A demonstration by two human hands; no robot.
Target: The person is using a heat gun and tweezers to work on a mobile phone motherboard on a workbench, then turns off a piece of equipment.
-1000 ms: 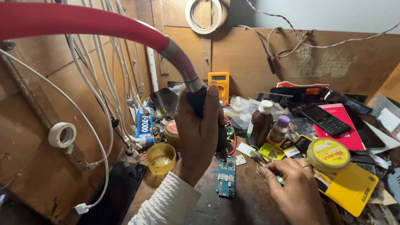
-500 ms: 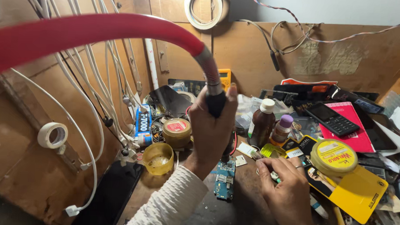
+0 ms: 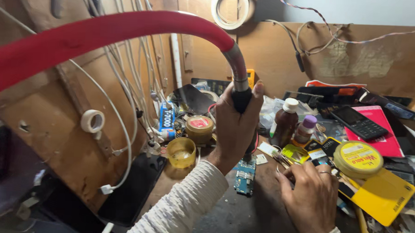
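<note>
Our left hand point(image 3: 234, 126) now carries the hot-air handle point(image 3: 241, 98) further right, its nozzle over the circuit board point(image 3: 245, 175); our right hand point(image 3: 311, 198) sits slightly nearer the board.

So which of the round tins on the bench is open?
The small yellow tin beside the left hand; the red-lidded tin and the yellow-lidded tin are closed.

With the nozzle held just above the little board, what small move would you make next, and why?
Probably lower the nozzle slightly, straight down onto the board. The left hand grips the handle with the tip just above the board's top edge, while the right hand rests beside it, so the board looks steadied.
</note>
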